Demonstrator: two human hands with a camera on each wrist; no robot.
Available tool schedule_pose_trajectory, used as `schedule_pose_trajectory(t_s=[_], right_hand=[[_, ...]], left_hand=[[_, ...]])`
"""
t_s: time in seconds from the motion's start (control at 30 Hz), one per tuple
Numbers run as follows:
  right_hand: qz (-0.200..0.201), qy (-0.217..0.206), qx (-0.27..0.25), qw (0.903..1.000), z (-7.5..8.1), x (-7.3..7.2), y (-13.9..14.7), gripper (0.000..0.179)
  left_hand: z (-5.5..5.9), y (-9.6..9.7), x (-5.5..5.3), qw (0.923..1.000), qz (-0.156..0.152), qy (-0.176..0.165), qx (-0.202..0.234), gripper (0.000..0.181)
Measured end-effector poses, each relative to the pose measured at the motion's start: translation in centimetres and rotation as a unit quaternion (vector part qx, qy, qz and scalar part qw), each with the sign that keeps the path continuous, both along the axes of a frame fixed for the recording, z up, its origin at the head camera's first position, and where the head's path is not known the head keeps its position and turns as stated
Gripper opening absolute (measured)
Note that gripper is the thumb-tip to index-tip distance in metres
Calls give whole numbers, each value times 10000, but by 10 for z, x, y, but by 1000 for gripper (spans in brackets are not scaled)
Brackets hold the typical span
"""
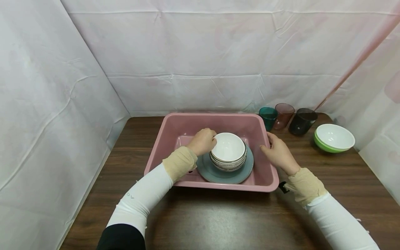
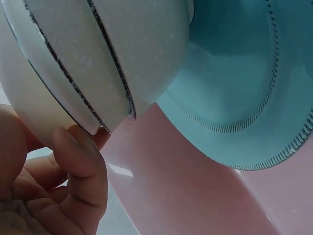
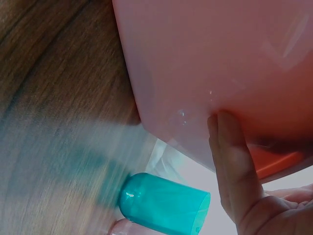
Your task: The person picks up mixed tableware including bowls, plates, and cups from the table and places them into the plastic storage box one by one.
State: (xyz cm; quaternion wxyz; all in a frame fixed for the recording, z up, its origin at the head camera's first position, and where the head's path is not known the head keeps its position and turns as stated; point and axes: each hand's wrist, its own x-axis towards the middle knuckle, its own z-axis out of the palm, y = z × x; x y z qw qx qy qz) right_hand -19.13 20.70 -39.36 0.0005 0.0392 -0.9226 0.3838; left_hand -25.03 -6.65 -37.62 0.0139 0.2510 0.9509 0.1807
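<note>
A pink plastic basin [image 1: 200, 121] stands on the table. In it lies a blue-grey plate [image 1: 207, 172] with ridged edging, and on the plate sits a stack of bowls [image 1: 229, 165]. The top bowl [image 1: 229, 145] is white inside. My left hand [image 1: 203, 140] pinches the left rim of that white bowl; the left wrist view shows the fingertips [image 2: 73, 152] right at the rim beside dark-lined bowl edges. My right hand [image 1: 279, 152] holds the basin's right rim, thumb on the inner side and straight fingers [image 3: 232, 142] against the outer wall.
Right of the basin stand a teal cup [image 1: 268, 118], a reddish cup [image 1: 283, 116] and a dark cup [image 1: 302, 122]. Farther right are two nested bowls [image 1: 334, 137], white inside and green outside. White sheeting [image 1: 200, 93] hangs behind the brown wooden table [image 1: 215, 222].
</note>
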Motion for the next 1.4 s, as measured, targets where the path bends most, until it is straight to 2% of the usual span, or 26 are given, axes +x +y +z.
schedule_pose_trajectory(t_s=[0.2,0.37,0.6,0.97,1.07,1.23,1.4], right_hand=[[-11,6,-22,10000,-1,0,1,64],[-18,10,-26,10000,-2,0,0,63],[-41,-13,-69,10000,-1,0,0,63],[-52,24,-72,10000,0,1,-2,62],[-73,26,-44,10000,0,0,-1,62],[-70,24,-92,9999,-1,-1,-1,62],[-79,27,-107,9999,-1,-1,-2,62]], left_hand=[[0,0,0,10000,66,-49,21,19],[6,-4,2,9988,265,-318,246,32],[26,-17,0,9938,589,-367,869,33],[57,-52,7,9810,565,-823,1663,43],[65,-66,10,9779,535,-719,1889,45],[75,-95,14,9756,602,-298,2091,46],[77,-132,19,9722,923,-24,2154,49]])
